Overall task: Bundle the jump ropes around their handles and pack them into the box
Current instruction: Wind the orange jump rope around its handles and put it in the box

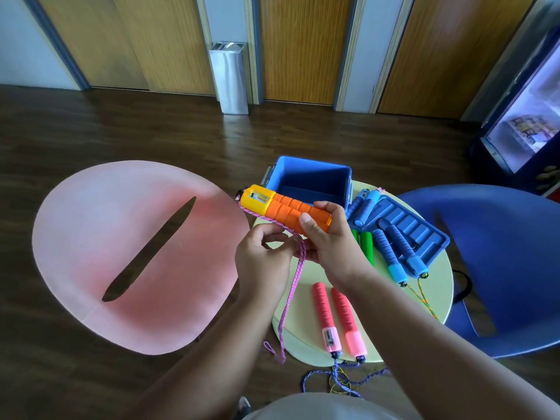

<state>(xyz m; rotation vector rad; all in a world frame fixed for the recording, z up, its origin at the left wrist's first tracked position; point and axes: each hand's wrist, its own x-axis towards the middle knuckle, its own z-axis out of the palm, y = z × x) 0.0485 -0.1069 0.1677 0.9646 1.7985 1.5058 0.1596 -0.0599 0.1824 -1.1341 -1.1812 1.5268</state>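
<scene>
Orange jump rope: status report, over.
Right hand grips orange handles. Left hand pinches pink rope, unwound, hanging. Blue box open, nothing blocking it.

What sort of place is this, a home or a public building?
Probably a shared lounge in a public building: several wooden doors along the wall, a standing steel bin between them, and what looks like a lit vending machine on the right.

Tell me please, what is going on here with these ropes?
A person is winding up one of them. The right hand grips the two orange handles together, and the left hand pinches its pink rope below them. The blue box behind stands open. Pink handles, green handles and blue handles lie outside it, unpacked.
</scene>
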